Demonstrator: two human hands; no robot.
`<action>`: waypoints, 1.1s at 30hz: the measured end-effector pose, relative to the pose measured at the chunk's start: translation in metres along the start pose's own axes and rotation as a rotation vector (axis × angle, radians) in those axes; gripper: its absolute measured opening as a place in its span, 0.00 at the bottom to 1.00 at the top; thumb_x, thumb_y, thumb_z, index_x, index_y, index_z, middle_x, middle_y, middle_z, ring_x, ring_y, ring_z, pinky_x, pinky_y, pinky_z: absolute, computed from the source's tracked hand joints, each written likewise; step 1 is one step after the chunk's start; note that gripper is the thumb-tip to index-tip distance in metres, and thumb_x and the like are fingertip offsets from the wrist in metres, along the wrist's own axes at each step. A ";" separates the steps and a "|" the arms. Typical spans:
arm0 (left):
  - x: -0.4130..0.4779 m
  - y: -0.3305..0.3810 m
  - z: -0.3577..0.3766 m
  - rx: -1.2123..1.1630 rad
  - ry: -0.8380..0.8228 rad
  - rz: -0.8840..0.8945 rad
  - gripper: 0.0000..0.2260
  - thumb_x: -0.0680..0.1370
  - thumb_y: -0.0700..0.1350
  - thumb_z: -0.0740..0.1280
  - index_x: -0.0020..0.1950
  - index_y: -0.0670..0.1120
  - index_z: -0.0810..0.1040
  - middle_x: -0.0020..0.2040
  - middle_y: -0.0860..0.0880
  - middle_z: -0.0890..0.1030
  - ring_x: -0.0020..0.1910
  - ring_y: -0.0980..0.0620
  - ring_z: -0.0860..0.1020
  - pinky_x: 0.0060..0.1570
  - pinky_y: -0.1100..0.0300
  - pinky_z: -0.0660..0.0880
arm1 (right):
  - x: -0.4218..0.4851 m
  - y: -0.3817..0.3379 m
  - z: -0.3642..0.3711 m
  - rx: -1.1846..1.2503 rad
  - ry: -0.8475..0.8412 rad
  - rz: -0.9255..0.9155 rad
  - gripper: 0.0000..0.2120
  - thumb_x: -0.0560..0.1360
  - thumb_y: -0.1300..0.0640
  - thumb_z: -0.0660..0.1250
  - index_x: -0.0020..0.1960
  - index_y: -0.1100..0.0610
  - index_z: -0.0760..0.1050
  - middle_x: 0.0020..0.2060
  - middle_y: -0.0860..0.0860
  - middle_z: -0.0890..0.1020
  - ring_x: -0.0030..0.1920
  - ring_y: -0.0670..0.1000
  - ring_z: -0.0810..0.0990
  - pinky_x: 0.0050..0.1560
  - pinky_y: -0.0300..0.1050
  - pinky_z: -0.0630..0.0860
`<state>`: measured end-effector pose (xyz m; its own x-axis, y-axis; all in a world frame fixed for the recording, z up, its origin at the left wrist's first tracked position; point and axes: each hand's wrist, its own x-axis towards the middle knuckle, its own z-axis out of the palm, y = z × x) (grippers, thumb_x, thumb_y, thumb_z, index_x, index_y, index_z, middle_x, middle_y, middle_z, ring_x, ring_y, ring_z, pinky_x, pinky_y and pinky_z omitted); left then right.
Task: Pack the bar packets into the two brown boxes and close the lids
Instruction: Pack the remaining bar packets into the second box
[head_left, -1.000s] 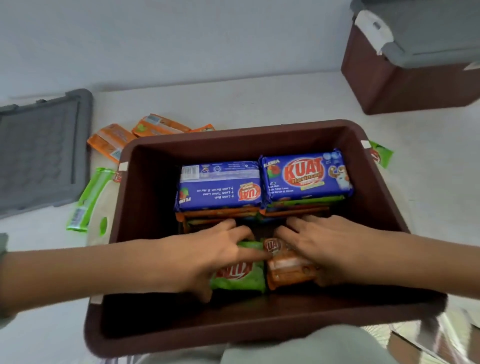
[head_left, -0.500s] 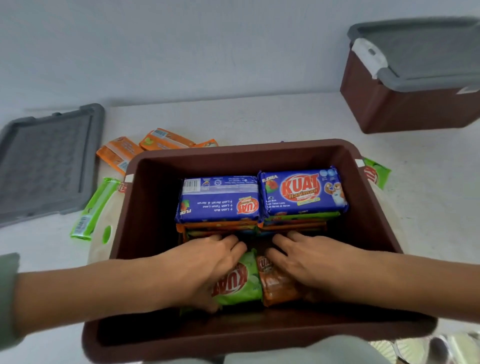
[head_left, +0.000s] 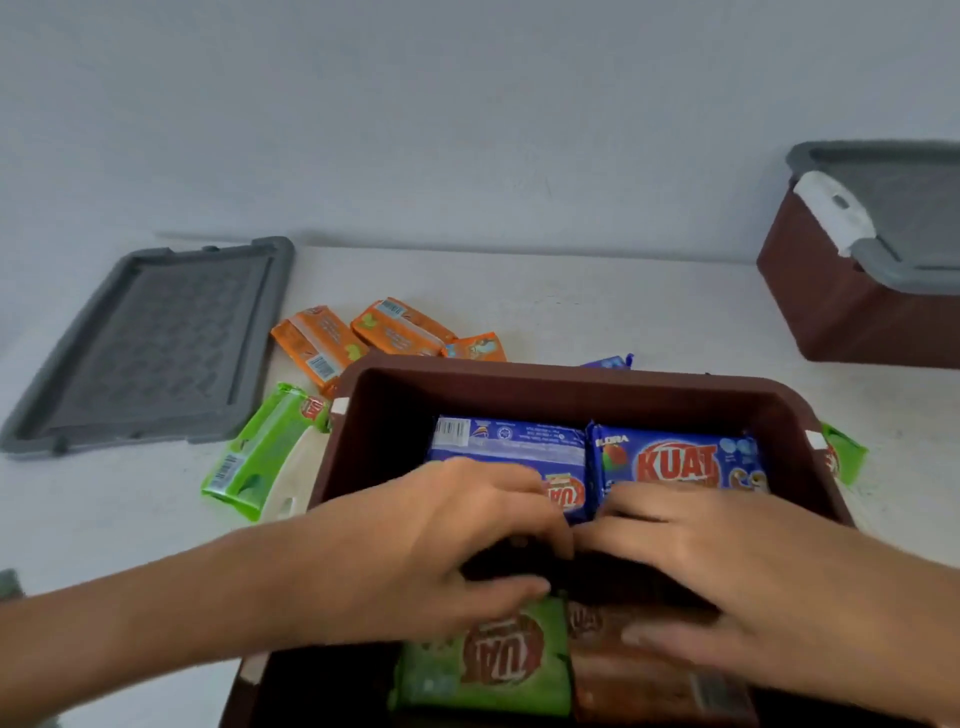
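Observation:
An open brown box (head_left: 571, 376) sits right in front of me. Two blue bar packets (head_left: 511, 452) (head_left: 675, 462) top a stack at its back. Toward the front lie a green packet (head_left: 488, 660) and, to its right, an orange packet (head_left: 649, 680), both tipped up toward me. My left hand (head_left: 447, 545) holds the green packet's far edge, thumb on its face and fingers curled behind. My right hand (head_left: 691, 561) holds the orange packet the same way. The second brown box (head_left: 852, 312) stands at the far right with its grey lid (head_left: 909, 208) on.
A loose grey lid (head_left: 150, 348) lies flat at the left. Three orange packets (head_left: 322, 343) (head_left: 400, 327) (head_left: 475, 347) and a blue one (head_left: 608, 361) lie behind the open box. A green packet (head_left: 254, 452) lies left of it, another green packet (head_left: 844, 457) to its right.
My hands have gone from pressing on the two front packets to curling over their far edges. The packets have tipped up toward me. My view has lifted.

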<state>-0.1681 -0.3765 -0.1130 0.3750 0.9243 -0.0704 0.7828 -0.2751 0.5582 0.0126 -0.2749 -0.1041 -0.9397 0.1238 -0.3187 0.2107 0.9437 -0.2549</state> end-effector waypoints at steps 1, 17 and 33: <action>-0.004 -0.002 -0.015 -0.034 0.095 0.000 0.09 0.76 0.49 0.65 0.55 0.53 0.77 0.50 0.58 0.77 0.49 0.62 0.77 0.48 0.68 0.74 | 0.004 0.003 -0.013 -0.003 0.087 0.007 0.22 0.71 0.38 0.58 0.64 0.39 0.63 0.52 0.35 0.72 0.52 0.37 0.74 0.46 0.38 0.78; -0.049 -0.249 -0.084 0.129 0.007 -0.516 0.35 0.67 0.54 0.75 0.70 0.59 0.62 0.70 0.58 0.65 0.64 0.66 0.60 0.64 0.67 0.56 | 0.254 0.065 -0.040 0.131 0.085 0.063 0.32 0.73 0.43 0.66 0.73 0.47 0.59 0.64 0.53 0.69 0.64 0.52 0.69 0.60 0.46 0.69; -0.024 -0.294 -0.063 0.348 0.219 -0.406 0.44 0.60 0.74 0.60 0.69 0.50 0.66 0.65 0.51 0.70 0.62 0.53 0.69 0.57 0.66 0.62 | 0.291 0.089 -0.008 -0.028 0.140 0.158 0.34 0.76 0.49 0.60 0.76 0.45 0.46 0.72 0.55 0.57 0.69 0.56 0.59 0.60 0.48 0.68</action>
<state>-0.4388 -0.3006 -0.2234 -0.0720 0.9970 -0.0291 0.9737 0.0766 0.2145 -0.2438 -0.1522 -0.2120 -0.9242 0.3103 -0.2227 0.3527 0.9171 -0.1857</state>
